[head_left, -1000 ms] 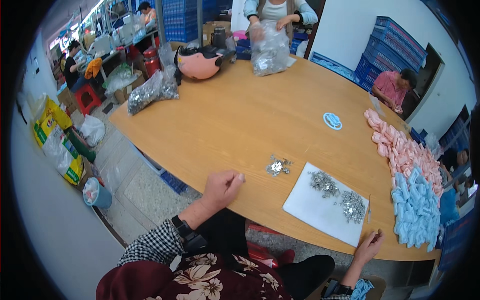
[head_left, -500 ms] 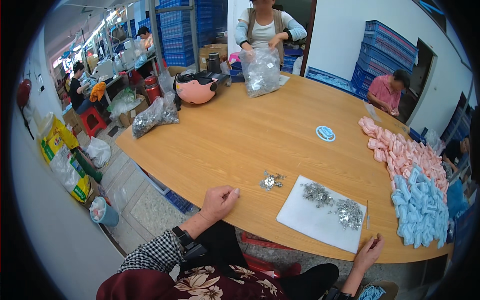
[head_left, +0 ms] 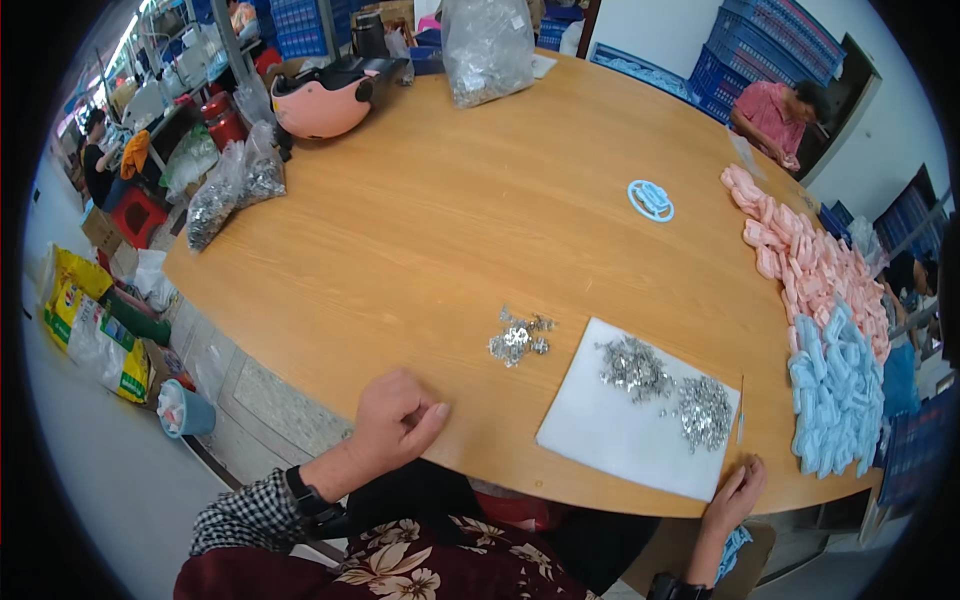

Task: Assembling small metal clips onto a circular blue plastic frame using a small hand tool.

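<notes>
Metal bits: a small loose heap of shiny metal bits [head_left: 518, 336] lies on the bare wood just left of the white sheet, a little in from the near edge of the bench [head_left: 400, 210].
White sheet: a white sheet [head_left: 620, 440] lies flat at the near edge, toward the right corner; it carries two more heaps of metal pieces [head_left: 668, 386], side by side on its far half.
Left hand: the left hand [head_left: 395, 420] rests on the near edge of the bench, knuckles up, fingers [head_left: 425, 418] curled narrow into a loose fist with the thumb laid along them. I cannot tell whether anything sits inside the fist. The small heap lies beyond these fingers and to their right, apart from them, with bare wood between.
Right hand: the right hand [head_left: 735, 492] is at the near edge by the sheet's near right corner, fingers bent and close together, tips touching or just at the sheet's edge. Whether they pinch anything is too small to tell.
Right edge: a long pile of pink pieces [head_left: 800, 260] runs along the right edge, with a pile of blue pieces [head_left: 835, 385] nearer the person.
Far side: a blue ring [head_left: 650, 199] lies alone; a pink helmet [head_left: 325, 97] and clear bags of metal parts [head_left: 488, 45] stand at the far and left edges.
</notes>
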The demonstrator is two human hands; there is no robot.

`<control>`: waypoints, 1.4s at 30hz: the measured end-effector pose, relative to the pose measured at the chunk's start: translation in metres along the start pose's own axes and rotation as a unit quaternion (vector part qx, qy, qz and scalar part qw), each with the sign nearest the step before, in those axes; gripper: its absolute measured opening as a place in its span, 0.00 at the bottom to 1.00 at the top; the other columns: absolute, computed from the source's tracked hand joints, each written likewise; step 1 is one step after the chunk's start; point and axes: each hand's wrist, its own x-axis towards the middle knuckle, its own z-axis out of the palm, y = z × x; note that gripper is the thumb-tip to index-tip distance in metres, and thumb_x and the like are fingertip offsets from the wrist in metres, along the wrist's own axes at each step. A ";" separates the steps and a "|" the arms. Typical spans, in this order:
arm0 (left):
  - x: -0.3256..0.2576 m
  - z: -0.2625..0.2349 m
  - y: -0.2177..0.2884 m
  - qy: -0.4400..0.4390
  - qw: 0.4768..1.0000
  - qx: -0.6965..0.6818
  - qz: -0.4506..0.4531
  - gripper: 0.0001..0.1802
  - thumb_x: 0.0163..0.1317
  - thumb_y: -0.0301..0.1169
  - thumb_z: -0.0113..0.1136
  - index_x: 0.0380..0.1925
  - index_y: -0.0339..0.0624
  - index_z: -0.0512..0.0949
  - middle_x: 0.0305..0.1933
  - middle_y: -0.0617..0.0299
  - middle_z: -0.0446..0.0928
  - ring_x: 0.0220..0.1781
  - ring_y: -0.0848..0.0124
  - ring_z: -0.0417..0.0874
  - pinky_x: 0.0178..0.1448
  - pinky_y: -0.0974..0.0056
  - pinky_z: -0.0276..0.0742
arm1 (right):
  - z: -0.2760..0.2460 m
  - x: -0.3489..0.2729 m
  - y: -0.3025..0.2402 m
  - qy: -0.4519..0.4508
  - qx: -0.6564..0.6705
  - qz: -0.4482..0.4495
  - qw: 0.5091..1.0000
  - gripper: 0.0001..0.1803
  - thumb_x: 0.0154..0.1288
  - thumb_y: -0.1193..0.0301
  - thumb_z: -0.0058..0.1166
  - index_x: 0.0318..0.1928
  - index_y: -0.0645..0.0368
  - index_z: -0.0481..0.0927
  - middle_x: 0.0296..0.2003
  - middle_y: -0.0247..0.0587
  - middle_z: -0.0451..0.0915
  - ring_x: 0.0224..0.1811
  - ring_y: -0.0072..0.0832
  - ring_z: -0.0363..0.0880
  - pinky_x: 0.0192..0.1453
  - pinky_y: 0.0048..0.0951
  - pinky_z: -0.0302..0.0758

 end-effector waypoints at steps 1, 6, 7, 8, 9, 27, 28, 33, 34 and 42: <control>0.002 0.002 -0.003 0.000 1.000 -0.007 -0.007 0.10 0.55 0.27 0.68 0.19 0.43 0.77 0.18 0.60 0.70 0.21 0.62 0.73 0.25 0.60 0.67 | -0.003 -0.001 0.002 -0.015 -0.021 -0.012 1.000 0.15 0.77 0.74 0.42 0.57 0.71 0.71 0.53 0.55 0.74 0.56 0.44 0.74 0.61 0.39 0.71; 0.016 0.009 -0.005 -0.073 0.996 -0.051 -0.002 0.09 0.52 0.25 0.66 0.18 0.43 0.76 0.18 0.61 0.71 0.21 0.62 0.72 0.25 0.59 0.66 | -0.012 0.005 -0.012 -0.074 -0.066 0.000 0.995 0.15 0.76 0.75 0.41 0.56 0.70 0.73 0.52 0.55 0.76 0.54 0.45 0.74 0.61 0.39 0.69; 0.014 0.007 -0.009 -0.092 0.995 -0.031 0.005 0.08 0.51 0.25 0.66 0.18 0.43 0.76 0.19 0.61 0.71 0.21 0.61 0.71 0.26 0.58 0.66 | -0.009 0.008 -0.021 -0.078 -0.056 0.017 0.995 0.14 0.75 0.75 0.41 0.55 0.70 0.73 0.52 0.55 0.76 0.56 0.45 0.73 0.63 0.40 0.68; 0.014 0.006 -0.010 -0.106 0.993 -0.045 0.002 0.08 0.51 0.25 0.66 0.18 0.43 0.76 0.19 0.61 0.71 0.21 0.61 0.71 0.26 0.58 0.66 | -0.009 0.009 -0.026 -0.091 -0.078 0.015 0.993 0.14 0.74 0.76 0.41 0.54 0.69 0.73 0.53 0.55 0.76 0.56 0.45 0.72 0.64 0.40 0.67; 0.015 0.004 -0.011 -0.120 0.993 -0.023 0.002 0.07 0.51 0.25 0.66 0.19 0.43 0.76 0.19 0.61 0.71 0.21 0.61 0.71 0.27 0.58 0.67 | -0.008 0.011 -0.030 -0.094 -0.083 0.016 0.992 0.14 0.74 0.77 0.40 0.55 0.69 0.73 0.53 0.54 0.76 0.57 0.46 0.72 0.64 0.41 0.67; 0.047 0.003 0.006 -0.157 0.984 0.042 -0.068 0.09 0.47 0.32 0.70 0.18 0.48 0.77 0.21 0.62 0.72 0.25 0.61 0.73 0.31 0.58 0.72 | -0.005 0.128 -0.119 -0.328 -0.084 -0.045 0.940 0.24 0.64 0.75 0.57 0.60 0.64 0.71 0.53 0.57 0.76 0.57 0.55 0.73 0.62 0.49 0.70; 0.047 0.001 0.006 -0.154 0.985 0.040 -0.072 0.10 0.47 0.33 0.71 0.17 0.48 0.76 0.21 0.62 0.72 0.25 0.61 0.73 0.31 0.58 0.72 | 0.017 0.144 -0.146 -0.329 -0.070 -0.093 0.937 0.23 0.64 0.75 0.57 0.59 0.64 0.71 0.54 0.57 0.76 0.57 0.55 0.73 0.63 0.49 0.70; 0.042 0.007 0.002 -0.134 0.988 0.034 -0.073 0.11 0.46 0.33 0.71 0.17 0.48 0.76 0.21 0.61 0.72 0.26 0.61 0.74 0.32 0.58 0.72 | 0.168 0.242 -0.231 -0.314 -0.050 -0.262 0.911 0.26 0.66 0.72 0.57 0.63 0.64 0.68 0.62 0.60 0.69 0.64 0.55 0.69 0.67 0.47 0.69; 0.043 0.008 0.002 -0.132 0.988 0.034 -0.074 0.11 0.46 0.33 0.71 0.17 0.48 0.76 0.21 0.61 0.72 0.26 0.61 0.74 0.32 0.58 0.72 | 0.194 0.262 -0.245 -0.325 -0.069 -0.247 0.910 0.28 0.66 0.70 0.57 0.65 0.63 0.67 0.64 0.59 0.68 0.64 0.55 0.68 0.68 0.48 0.68; 0.046 -0.004 0.001 -0.123 0.988 0.044 -0.088 0.11 0.46 0.34 0.71 0.16 0.49 0.76 0.20 0.63 0.72 0.25 0.62 0.74 0.31 0.60 0.72 | 0.289 0.263 -0.296 -0.325 -0.119 -0.194 0.918 0.32 0.66 0.61 0.56 0.68 0.55 0.65 0.68 0.55 0.66 0.67 0.55 0.67 0.68 0.51 0.67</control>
